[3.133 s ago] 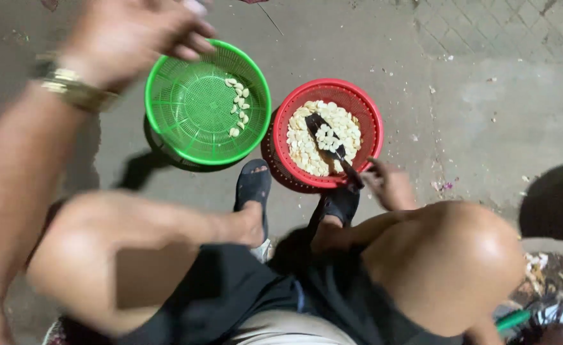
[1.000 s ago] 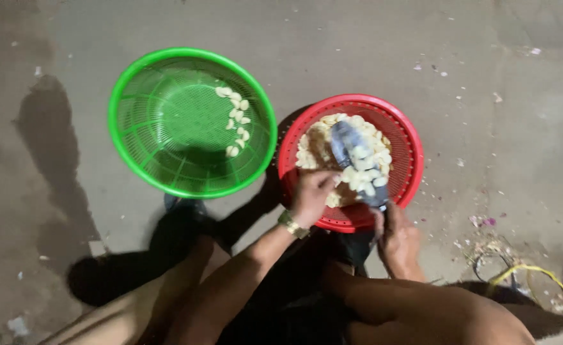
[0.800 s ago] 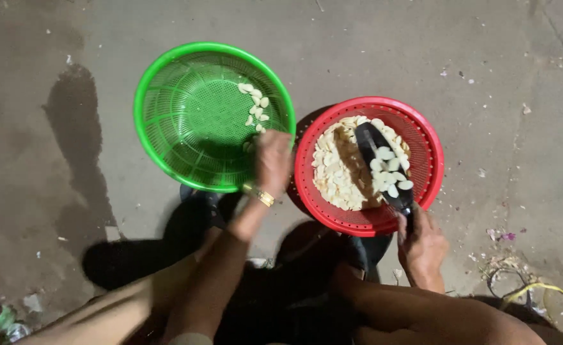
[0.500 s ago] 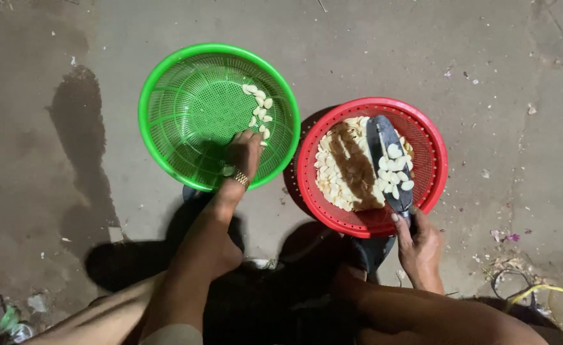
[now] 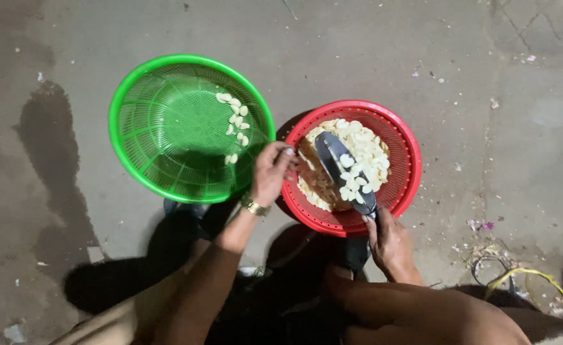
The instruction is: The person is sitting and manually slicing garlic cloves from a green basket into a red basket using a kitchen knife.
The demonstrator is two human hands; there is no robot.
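Left hand (image 5: 270, 171) hovers between green basket (image 5: 142, 138) and red basket (image 5: 404, 167); right hand (image 5: 389, 241) grips a knife (image 5: 344, 171) over garlic cloves (image 5: 366, 145).

Bare grey concrete floor (image 5: 371, 45) fills the view, lit hard from above so that dark shadows (image 5: 121, 275) pool along the lower edge. A dark damp stain (image 5: 48, 147) spreads at the left. Small pale scraps (image 5: 492, 102) dot the upper right, and a tangle of debris with a yellow-green cord (image 5: 524, 273) lies at the lower right.

Glossy perforated plastic baskets (image 5: 166, 147), rough concrete (image 5: 473, 76)
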